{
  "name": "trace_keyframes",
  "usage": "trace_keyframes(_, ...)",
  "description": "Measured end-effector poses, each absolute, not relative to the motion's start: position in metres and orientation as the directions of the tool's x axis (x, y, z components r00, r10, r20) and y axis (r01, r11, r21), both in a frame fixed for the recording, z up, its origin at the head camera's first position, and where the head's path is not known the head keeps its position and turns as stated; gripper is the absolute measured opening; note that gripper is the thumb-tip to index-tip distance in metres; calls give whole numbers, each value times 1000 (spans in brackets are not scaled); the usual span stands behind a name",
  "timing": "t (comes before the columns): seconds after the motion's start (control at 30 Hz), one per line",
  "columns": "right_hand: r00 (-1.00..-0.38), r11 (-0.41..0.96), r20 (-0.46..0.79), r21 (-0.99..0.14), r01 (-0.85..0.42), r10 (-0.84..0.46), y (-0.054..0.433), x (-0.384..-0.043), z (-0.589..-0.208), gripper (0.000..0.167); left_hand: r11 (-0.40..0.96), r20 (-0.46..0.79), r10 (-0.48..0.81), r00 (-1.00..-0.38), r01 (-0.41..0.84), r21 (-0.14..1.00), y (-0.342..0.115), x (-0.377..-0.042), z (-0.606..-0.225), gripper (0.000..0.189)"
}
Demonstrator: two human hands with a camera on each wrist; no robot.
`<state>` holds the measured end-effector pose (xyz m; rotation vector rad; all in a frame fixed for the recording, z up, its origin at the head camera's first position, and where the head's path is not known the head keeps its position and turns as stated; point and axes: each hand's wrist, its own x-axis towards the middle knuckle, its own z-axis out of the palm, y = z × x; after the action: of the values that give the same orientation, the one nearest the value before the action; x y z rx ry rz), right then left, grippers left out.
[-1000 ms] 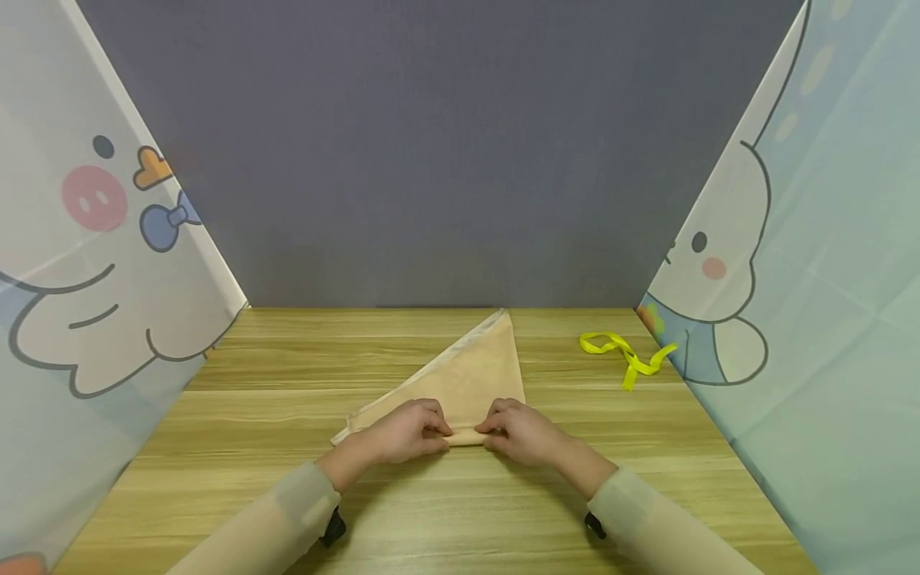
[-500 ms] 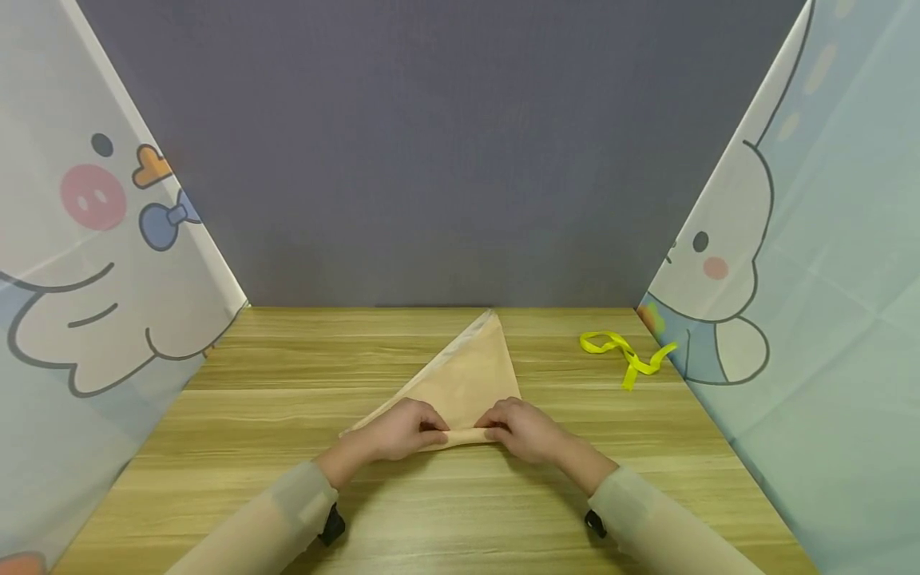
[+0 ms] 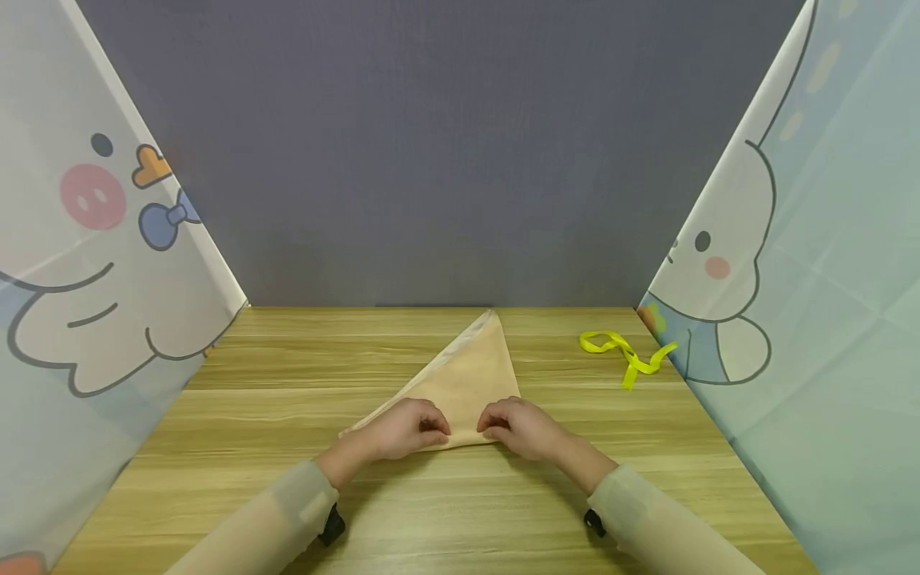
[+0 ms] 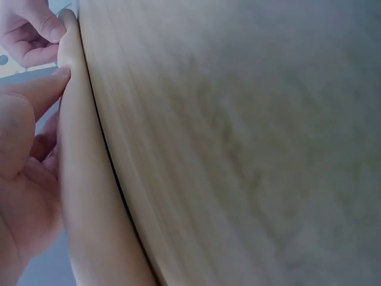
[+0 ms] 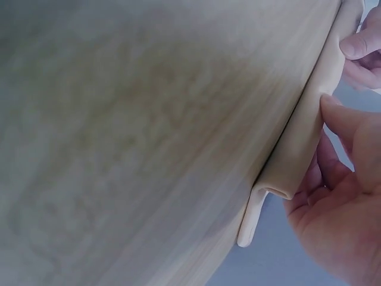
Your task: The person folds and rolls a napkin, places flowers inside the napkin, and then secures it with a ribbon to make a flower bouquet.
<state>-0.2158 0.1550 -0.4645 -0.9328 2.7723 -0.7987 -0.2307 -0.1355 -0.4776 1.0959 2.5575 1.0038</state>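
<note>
A beige cloth (image 3: 467,367), folded to a triangle, lies on the table with its tip pointing away and a pale hem along its slanted left side. At the near edge my left hand (image 3: 408,427) curls its fingers over a fold, thumb against the front; the right hand (image 3: 523,427) does likewise a short way to the right. The left wrist view has the left thumb (image 4: 50,86) on the rounded fold (image 4: 89,173). In the right wrist view, the right thumb (image 5: 336,113) presses the same fold, whose layered end (image 5: 274,193) shows beside the fingers.
A yellow ribbon (image 3: 632,363) lies loosely looped at the back right of the wood-grain table (image 3: 460,511). A grey panel (image 3: 446,160) rises behind, and cartoon-printed sheets (image 3: 93,319) flank both sides.
The cloth's tip has shifted slightly left and its near edge has been turned in. The raised roll between the hands now looks flatter. Both hands stay nearly in place.
</note>
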Motion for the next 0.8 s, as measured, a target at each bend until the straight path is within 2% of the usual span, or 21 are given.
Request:
trace_keyframes(0.23,-786,660,106,-482,-576,-608,156,-216,-466,8,483,188,747,-638,715,505,-133,-227,-473,14)
trace_keyframes(0.47,-793,699,102,-414,-583,-600,157,-214,-468,13,511,162,740,-653,702,496,-131,-228,-474,15)
trace_keyframes(0.6,-792,695,84,-432,-576,-604,158,-214,-468,19,513,154,733,-663,687,515,-132,-230,-476,13)
trace_keyframes(0.8,-767,659,103,-448,-604,-634,160,-216,-467,18,516,148,725,-673,673,529,-133,-232,-478,9)
